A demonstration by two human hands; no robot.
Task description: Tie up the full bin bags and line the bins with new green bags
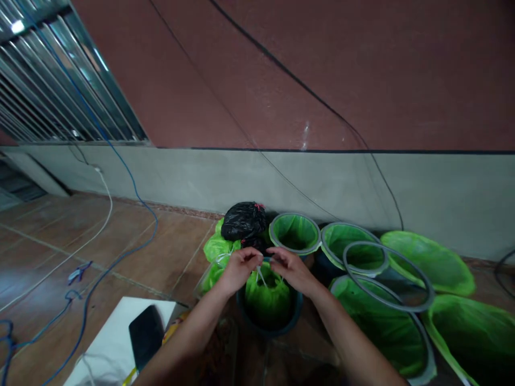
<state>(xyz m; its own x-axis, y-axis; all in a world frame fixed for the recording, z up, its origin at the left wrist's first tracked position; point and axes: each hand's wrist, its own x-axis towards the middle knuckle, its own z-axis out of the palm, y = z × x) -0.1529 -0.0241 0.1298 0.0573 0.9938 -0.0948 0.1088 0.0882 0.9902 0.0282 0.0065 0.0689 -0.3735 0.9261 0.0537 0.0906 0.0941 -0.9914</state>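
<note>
Below my hands stands a dark bucket (270, 331), and a green mesh-like bag (269, 300) sits gathered inside it. A white drawstring (261, 275) rises from the gathered bag mouth to the fingers of my left hand (241, 267), which pinch it. My right hand (293, 269) is close beside it over the bucket, its fingertips also pinched together; what is between them is hidden. Just beyond the hands lie tied black bags (243, 221), and bright green tied bags (217, 246) rest to their left.
On the right, green-lined bins (295, 214) stand along the wall, with a loose grey ring (389, 305) across several. At lower left, a black phone (146, 335) lies on a white box (107, 343). A blue cable (120, 260) and purple clip (79, 272) are on the tiles.
</note>
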